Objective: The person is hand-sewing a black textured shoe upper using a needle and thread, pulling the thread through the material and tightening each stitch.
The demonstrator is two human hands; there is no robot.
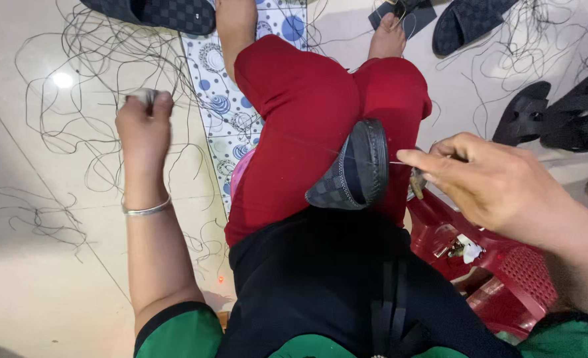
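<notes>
A dark checkered shoe (350, 174) with a stitched black sole rim rests on my lap, on the red trousers (294, 119). My right hand (486, 179) is beside its sole at the right, fingers pinched on a thin needle (400, 162) and a small tool handle. A fine thread runs from the shoe out to the left. My left hand (144, 126) is raised far left over the floor, closed around a pale wrapped object (141, 97) with the thread pulled taut. A silver bangle (146, 209) sits on that wrist.
Loose black thread (75, 99) lies tangled over the pale tiled floor. Several dark sandals and shoe pieces (552, 116) lie at the top and right. A red plastic basket (486, 265) stands at my right. A blue-patterned mat (221, 99) is under my legs.
</notes>
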